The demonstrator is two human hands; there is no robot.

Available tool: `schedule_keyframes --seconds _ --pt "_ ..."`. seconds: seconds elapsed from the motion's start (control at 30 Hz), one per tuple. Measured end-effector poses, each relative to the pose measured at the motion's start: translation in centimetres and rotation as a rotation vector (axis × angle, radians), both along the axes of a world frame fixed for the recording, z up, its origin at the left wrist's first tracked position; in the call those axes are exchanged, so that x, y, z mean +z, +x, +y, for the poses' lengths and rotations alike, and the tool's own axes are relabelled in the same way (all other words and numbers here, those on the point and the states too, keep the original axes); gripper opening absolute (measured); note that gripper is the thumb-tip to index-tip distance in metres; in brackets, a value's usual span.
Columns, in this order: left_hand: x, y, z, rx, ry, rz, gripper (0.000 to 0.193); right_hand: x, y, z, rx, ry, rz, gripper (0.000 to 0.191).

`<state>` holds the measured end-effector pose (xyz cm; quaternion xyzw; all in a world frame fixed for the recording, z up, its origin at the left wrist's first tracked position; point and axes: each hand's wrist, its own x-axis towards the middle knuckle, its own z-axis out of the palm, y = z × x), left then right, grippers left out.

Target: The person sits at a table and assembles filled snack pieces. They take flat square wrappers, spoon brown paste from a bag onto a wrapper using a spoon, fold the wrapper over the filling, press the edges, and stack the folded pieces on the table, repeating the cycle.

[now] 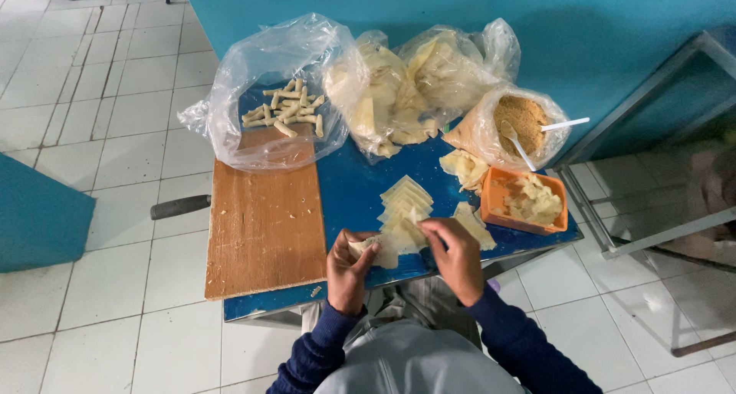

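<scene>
Person sitting at small blue table (353, 187), seen from above. Left hand (349, 267) cupping pale dough wrapper (376, 248), fingers curled narrow around it at table's near edge. Right hand (456, 256) pinching same wrapper's edge, fingertips closed on it. Row of square wrappers (406, 202) lying just beyond hands. Wooden board (264, 218) lying at left. Clear bag of rolled sticks (287, 110) sitting farther back. Orange tray (525, 202) holding scraps at right, beside bag of brown filling (521, 122), possibly ground crumbs.

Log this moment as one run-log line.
left hand: holds wrapper sheet | right hand: pinching stacked wrappers | rolled pieces in bag | orange tub right
</scene>
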<state>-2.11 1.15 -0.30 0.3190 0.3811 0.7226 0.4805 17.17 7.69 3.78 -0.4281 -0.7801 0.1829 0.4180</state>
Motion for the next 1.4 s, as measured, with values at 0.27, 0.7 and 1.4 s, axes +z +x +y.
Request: schedule_keyframes --seconds 0.27,0.7,1.4 --pt "0.8 0.0 -0.8 0.158 0.017 0.137 0.024 0.1 -1.2 -3.3 0.217 0.264 -0.189 0.030" --pt "1.0 2.5 -0.6 0.047 0.105 -0.104 0.040 -1.2 -0.4 -2.7 0.238 -0.452 0.239 0.012" --pt "1.5 3.2 -1.3 0.236 -0.014 1.140 0.044 0.1 -1.8 -3.3 -0.013 0.078 -0.145 0.027"
